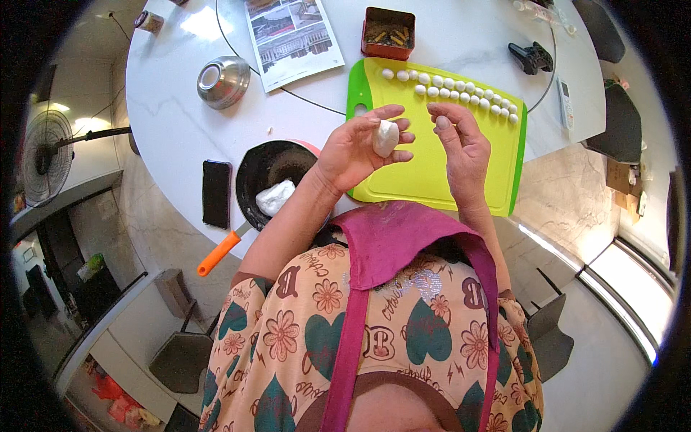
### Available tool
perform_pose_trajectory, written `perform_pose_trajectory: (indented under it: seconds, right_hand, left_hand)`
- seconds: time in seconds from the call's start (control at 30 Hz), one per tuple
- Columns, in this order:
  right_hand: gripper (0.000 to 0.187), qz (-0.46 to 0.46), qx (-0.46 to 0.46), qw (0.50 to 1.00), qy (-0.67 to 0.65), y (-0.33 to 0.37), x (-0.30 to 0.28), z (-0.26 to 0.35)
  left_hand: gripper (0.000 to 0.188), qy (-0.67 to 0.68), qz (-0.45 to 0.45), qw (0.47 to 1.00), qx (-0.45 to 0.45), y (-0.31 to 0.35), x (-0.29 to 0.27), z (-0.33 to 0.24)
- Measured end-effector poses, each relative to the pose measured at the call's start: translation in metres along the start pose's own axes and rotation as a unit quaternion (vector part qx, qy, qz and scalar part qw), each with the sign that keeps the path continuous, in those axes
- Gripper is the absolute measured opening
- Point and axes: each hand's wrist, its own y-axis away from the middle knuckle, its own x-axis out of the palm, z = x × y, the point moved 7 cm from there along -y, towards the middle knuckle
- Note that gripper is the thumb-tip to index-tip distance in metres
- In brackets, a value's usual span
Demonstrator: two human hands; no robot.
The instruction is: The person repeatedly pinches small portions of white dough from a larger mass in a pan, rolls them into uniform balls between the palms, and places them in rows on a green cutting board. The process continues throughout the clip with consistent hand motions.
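Observation:
My left hand (358, 149) is over the left part of a yellow cutting board with green ends (425, 173), palm up. Its fingers curl around a lump of white dough (386, 138). My right hand (466, 147) is raised over the board's right half, thumb and fingertips drawn together; whether a small bit sits between them I cannot make out. Beyond my hands, small white dough balls (450, 83) line up in two slanting rows. A bigger piece of dough (276, 197) lies in a dark-lined pot (252, 169) beside my left forearm.
An orange handle (218, 253) juts from the pot toward me. Left of the pot lies a black phone (216, 194). Farther off are an upturned metal bowl (224, 82), a printed sheet (296, 43), a red square tin (389, 34), a black game controller (531, 57) and a white remote (566, 103).

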Motion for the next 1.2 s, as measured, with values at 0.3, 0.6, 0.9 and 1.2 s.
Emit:
perform_pose_trajectory:
  seconds: [0.3, 0.6, 0.9, 1.2]
  right_hand:
    - [0.018, 0.014, 0.029, 0.999, -0.008, 0.001, 0.005, -0.006]
    - [0.036, 0.042, -0.190, 0.979, 0.060, -0.019, 0.072, 0.017]
    - [0.060, 0.147, -0.249, 0.956, 0.050, 0.010, 0.179, 0.022]
    - [0.052, 0.225, -0.318, 0.921, -0.010, 0.044, 0.229, 0.032]
  left_hand:
    - [0.051, -0.099, -0.129, 0.987, -0.001, -0.003, -0.016, 0.006]
    - [0.050, -0.164, -0.192, 0.950, 0.184, 0.009, -0.004, -0.005]
    - [0.084, -0.133, -0.152, 0.931, 0.305, 0.077, -0.018, -0.041]
    - [0.087, -0.127, -0.241, 0.902, 0.333, 0.131, -0.046, -0.050]
